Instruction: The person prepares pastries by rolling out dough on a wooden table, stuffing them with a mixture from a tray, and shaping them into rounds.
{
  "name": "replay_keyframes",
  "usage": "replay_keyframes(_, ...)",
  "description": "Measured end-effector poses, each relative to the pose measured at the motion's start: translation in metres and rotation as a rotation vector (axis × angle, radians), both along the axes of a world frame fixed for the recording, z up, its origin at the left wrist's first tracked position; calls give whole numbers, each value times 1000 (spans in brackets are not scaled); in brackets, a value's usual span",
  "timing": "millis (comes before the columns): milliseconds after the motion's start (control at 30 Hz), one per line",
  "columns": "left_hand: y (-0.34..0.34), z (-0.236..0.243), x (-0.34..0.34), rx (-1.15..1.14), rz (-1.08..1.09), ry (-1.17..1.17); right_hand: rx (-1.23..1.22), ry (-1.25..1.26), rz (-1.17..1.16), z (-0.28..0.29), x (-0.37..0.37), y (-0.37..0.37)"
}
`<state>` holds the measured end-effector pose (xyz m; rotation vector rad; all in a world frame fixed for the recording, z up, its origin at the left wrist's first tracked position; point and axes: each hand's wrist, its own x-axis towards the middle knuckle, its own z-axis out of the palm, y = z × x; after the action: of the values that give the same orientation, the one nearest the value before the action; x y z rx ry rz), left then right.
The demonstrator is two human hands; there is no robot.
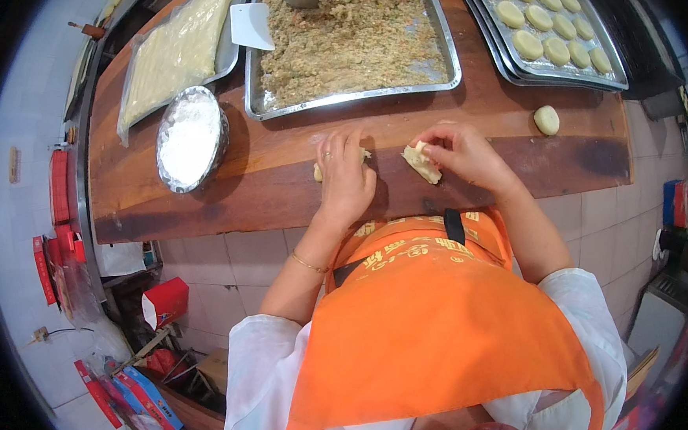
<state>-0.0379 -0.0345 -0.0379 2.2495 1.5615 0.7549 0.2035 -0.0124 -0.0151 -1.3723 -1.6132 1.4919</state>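
Dough piece [421, 163] lying on the wooden bench [280, 195], near its front edge. Right hand [460, 149] pinching it, grip closing on its upper end. Left hand [346, 172] pressing flat, palm down, over a second dough lump [319, 171]; only the edges are showing. Finished dough round [546, 120] sitting apart, to the right. Behind: filling tray [349, 37], tray of shaped rounds [545, 25], flour bowl [190, 138], wrapped dough slab [173, 56], white scraper [252, 26].

The apron [437, 327] is bright orange, the table [514, 165] is red-brown wood, the flour [188, 136] is white, the dough pieces [541, 22] are pale yellow.
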Motion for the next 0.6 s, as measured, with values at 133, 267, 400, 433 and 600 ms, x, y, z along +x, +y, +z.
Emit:
replay_keyframes(133, 25, 3, 26, 43, -193, -239, 355, -318, -2, -21, -3, -7)
replay_keyframes(267, 54, 0, 67, 22, -403, -298, 344, -186, -126, -12, 8, -9)
replay_keyframes(400, 70, 11, 107, -131, -665, -283, 330, 47, -506, -3, 52, -16)
replay_keyframes(433, 72, 10, 114, -48, -697, -185, 317, 98, -582, -5, 61, -18)
replay_keyframes(600, 60, -6, 116, -51, -805, 243, 231, 259, -759, -21, 89, -39)
